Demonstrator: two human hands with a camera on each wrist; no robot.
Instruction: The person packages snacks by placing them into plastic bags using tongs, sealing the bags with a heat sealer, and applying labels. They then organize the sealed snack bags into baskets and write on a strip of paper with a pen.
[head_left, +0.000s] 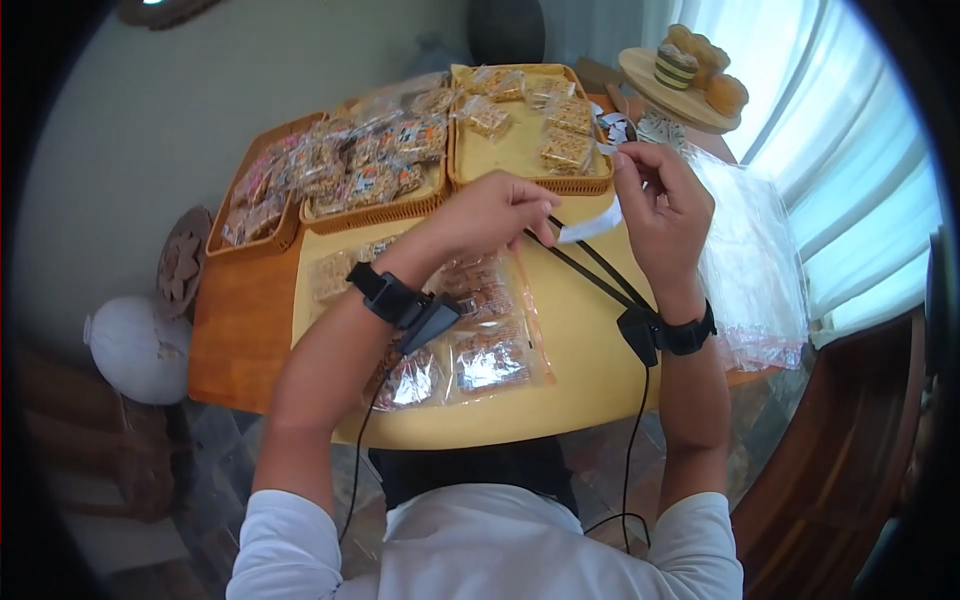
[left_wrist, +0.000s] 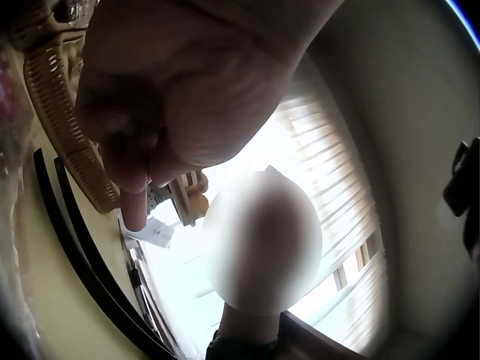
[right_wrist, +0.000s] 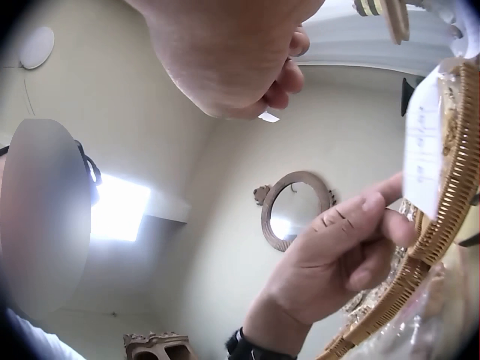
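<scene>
In the head view my left hand reaches over the table, its fingers at one end of a curled white paper strip. The right wrist view shows faint printed lines on this strip, held up by the left hand. My right hand is raised at the strip's other side, thumb and forefinger pinching a small white piece of paper. Under the left forearm lie clear bags of brown snack bars on the yellow tabletop cover.
Wicker baskets with wrapped snack bars line the table's back. Two black strips run between the hands. Clear plastic bags are stacked at the right, below a round wooden stand with bread and cake. A white curtain hangs beyond.
</scene>
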